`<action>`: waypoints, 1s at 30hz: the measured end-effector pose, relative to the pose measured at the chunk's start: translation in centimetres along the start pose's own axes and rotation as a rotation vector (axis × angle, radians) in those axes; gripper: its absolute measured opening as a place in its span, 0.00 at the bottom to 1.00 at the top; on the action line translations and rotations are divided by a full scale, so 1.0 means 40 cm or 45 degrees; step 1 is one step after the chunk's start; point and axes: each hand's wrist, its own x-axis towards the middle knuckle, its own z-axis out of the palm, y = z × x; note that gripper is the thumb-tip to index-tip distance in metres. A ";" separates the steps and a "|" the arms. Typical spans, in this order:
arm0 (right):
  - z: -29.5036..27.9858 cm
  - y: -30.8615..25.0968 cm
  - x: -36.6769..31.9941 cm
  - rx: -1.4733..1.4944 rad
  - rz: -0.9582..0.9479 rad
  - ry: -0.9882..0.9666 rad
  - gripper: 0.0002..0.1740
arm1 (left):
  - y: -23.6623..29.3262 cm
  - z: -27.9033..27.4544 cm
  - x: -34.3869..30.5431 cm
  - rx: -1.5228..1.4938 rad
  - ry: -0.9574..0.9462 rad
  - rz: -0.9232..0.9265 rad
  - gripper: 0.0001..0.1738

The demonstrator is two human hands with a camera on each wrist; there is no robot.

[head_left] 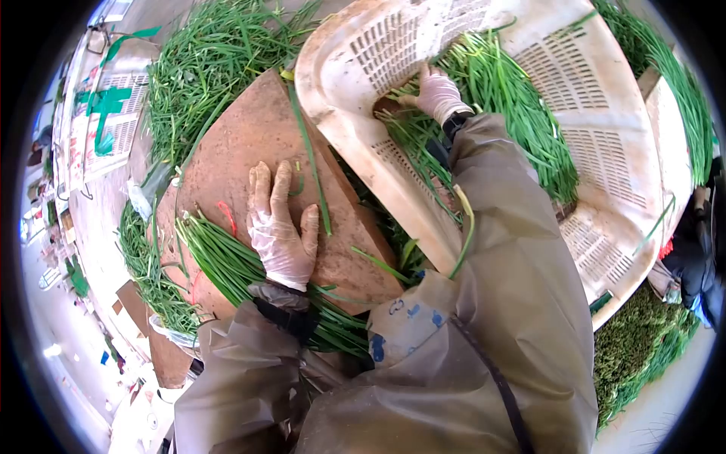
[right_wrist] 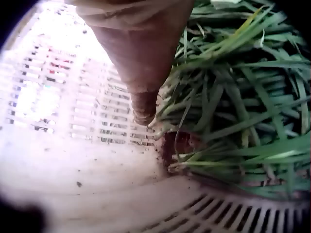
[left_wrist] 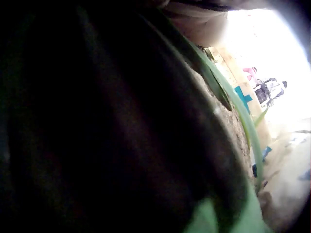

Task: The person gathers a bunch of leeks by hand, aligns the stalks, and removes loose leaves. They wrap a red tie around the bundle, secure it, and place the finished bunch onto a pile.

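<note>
In a thin pale glove, my left hand (head_left: 283,231) lies on a brown board (head_left: 234,144), fingers straight and thumb spread. Its wrist crosses a bundle of long green stalks (head_left: 219,253). My right hand (head_left: 440,94), gloved too, reaches into a white slotted crate (head_left: 333,83), beside the pale ends of a heap of green stalks (head_left: 522,113). In the right wrist view a gloved finger (right_wrist: 146,97) points down by the crate wall (right_wrist: 97,170) and the stalk ends (right_wrist: 233,97); nothing shows gripped. The left wrist view is mostly dark, with a green leaf (left_wrist: 243,109) at its edge.
Loose greens (head_left: 212,60) are heaped behind the board. A red strip (head_left: 227,218) lies near the bundle. More greens (head_left: 643,356) stand right of the crate, near a person in dark clothes (head_left: 692,250). Another crate (head_left: 117,113) with green tape is at far left.
</note>
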 end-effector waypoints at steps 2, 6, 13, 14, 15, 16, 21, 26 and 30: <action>0.008 -0.021 0.014 -0.159 0.119 -0.065 0.70 | -0.006 0.002 -0.002 0.002 0.002 -0.004 0.39; 0.043 -0.083 -0.011 -0.375 0.191 -0.259 0.68 | 0.006 -0.009 0.006 -0.021 -0.008 -0.009 0.37; 0.036 -0.131 -0.067 -0.378 0.115 -0.574 0.54 | 0.008 -0.014 0.003 -0.034 -0.005 -0.010 0.36; 0.065 -0.129 -0.094 -0.517 -0.021 -0.117 0.57 | 0.009 -0.013 0.002 -0.036 0.000 -0.015 0.36; 0.098 -0.123 -0.098 -0.605 -0.076 0.146 0.49 | 0.010 -0.010 0.006 -0.041 0.010 -0.019 0.36; 0.129 -0.120 -0.087 -0.508 -0.039 -0.012 0.42 | 0.010 -0.011 0.007 -0.020 0.002 -0.024 0.36; 0.166 -0.131 -0.052 -0.271 0.072 -0.130 0.17 | 0.011 -0.010 0.006 -0.021 0.011 -0.028 0.36; -0.033 -0.101 -0.092 0.348 0.097 -0.124 0.33 | 0.008 -0.019 0.006 -0.043 0.002 -0.050 0.37; -0.388 -0.072 -0.224 1.375 -0.089 0.122 0.41 | 0.012 -0.022 0.004 -0.044 0.028 -0.054 0.37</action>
